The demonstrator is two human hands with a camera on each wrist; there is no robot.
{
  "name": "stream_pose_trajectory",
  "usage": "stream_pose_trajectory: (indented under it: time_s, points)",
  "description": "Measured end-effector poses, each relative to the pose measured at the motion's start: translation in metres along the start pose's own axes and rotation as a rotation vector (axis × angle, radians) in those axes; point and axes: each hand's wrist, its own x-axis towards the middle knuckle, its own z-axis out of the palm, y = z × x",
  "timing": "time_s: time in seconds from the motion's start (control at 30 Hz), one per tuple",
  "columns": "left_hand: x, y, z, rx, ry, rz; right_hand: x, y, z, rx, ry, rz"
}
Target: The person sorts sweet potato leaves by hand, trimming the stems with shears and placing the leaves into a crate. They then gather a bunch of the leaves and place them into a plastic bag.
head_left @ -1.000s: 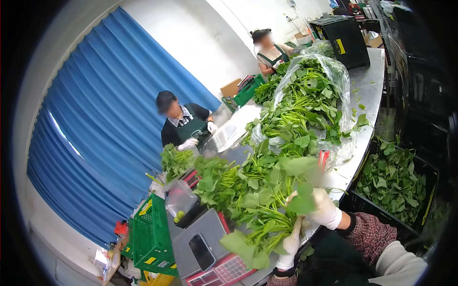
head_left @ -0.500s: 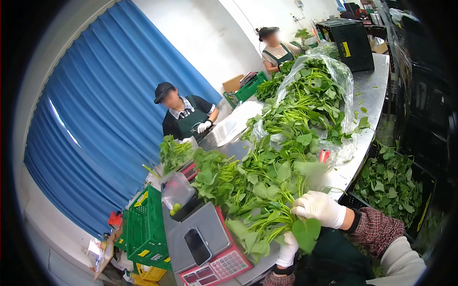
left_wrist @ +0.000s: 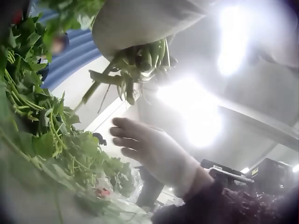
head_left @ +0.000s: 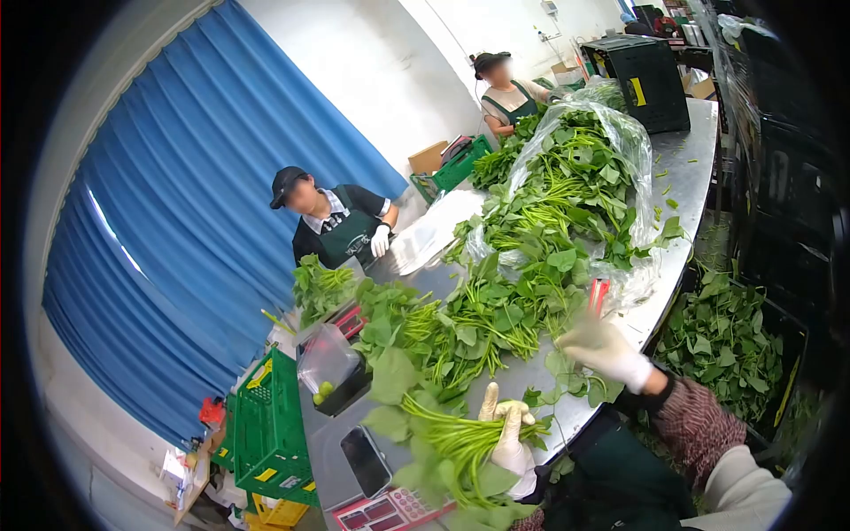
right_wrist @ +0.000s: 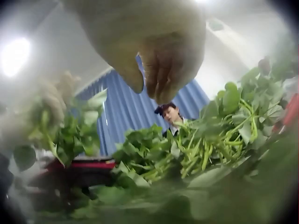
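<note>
The left hand (head_left: 511, 442), in a white glove, grips a bunch of leafy green stems (head_left: 456, 435) above the table's near edge, its leaves hanging over the scale. Cut stem ends (left_wrist: 135, 63) stick out of that grip in the left wrist view. To the right, the gloved right hand (head_left: 611, 356) is held over the near edge beside loose leaves, blurred. Its fingers are extended and hold nothing in the left wrist view (left_wrist: 149, 147). A long heap of greens (head_left: 549, 212), partly in clear plastic, lies beyond both hands.
A pink-edged scale (head_left: 403, 506) carries a phone (head_left: 366, 460). Left of it stand a black tray (head_left: 343, 392) and green crates (head_left: 279, 434). A black crate of leaves (head_left: 722, 336) is at the right. A red object (head_left: 598, 296) lies near the heap. Two people stand across the table.
The left hand has moved left and up with the bunch, over the scale. The right hand has come off the stems. The person across the table has shifted slightly left.
</note>
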Motion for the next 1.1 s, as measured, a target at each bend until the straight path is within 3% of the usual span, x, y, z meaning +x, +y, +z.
stream_pose_trajectory:
  time_s: [0.03, 0.07, 0.1, 0.17, 0.3, 0.37, 0.4, 0.5, 0.57, 0.63, 0.77, 0.87, 0.9, 0.97, 1.1]
  points:
    - [-0.001, 0.0, 0.0, -0.026, 0.032, -0.084, 0.01, 0.018, 0.019, -0.202, -0.009, -0.161]
    - [-0.002, 0.0, -0.001, -0.052, 0.066, -0.166, 0.019, 0.004, 0.028, -0.378, -0.009, -0.147]
    - [-0.003, 0.0, 0.0, -0.049, 0.068, -0.16, 0.026, 0.009, 0.036, -0.374, -0.01, -0.153]
    - [-0.009, 0.002, 0.005, 0.029, 0.135, -0.189, 0.05, 0.039, 0.064, -0.833, -0.164, -0.162]
    - [-0.011, -0.002, -0.006, -0.02, 0.162, -0.213, 0.064, 0.091, 0.097, -0.995, -0.267, -0.042]
    - [-0.007, -0.007, -0.015, -0.052, 0.187, -0.222, 0.057, 0.074, 0.079, -0.436, -0.17, 0.097]
    - [-0.005, -0.01, -0.017, -0.031, 0.211, -0.228, 0.051, 0.043, 0.06, -0.296, -0.244, 0.222]
    - [-0.004, -0.016, -0.008, -0.013, 0.211, -0.269, 0.011, -0.008, 0.024, -0.114, -0.202, 0.317]
    - [-0.004, -0.021, 0.004, -0.02, 0.167, -0.296, -0.022, -0.009, 0.023, -0.152, -0.142, 0.199]
    - [-0.007, -0.032, 0.004, -0.022, 0.137, -0.335, -0.045, -0.02, 0.028, -0.431, -0.079, -0.071]
    - [-0.012, -0.032, 0.002, 0.023, 0.104, -0.377, -0.066, -0.014, 0.039, -0.362, -0.133, -0.005]
    - [-0.012, -0.02, 0.001, 0.013, 0.109, -0.381, -0.069, 0.004, 0.047, 0.34, -0.352, 0.288]
    - [-0.011, -0.018, 0.0, -0.037, 0.104, -0.391, -0.07, 0.004, 0.048, 0.348, -0.353, 0.284]
    - [-0.01, -0.019, -0.006, -0.073, 0.081, -0.394, -0.068, 0.001, 0.045, 0.882, -0.409, 0.633]
    - [-0.013, -0.016, -0.006, -0.243, 0.02, -0.434, -0.07, 0.0, 0.049, 0.964, -0.472, 0.626]
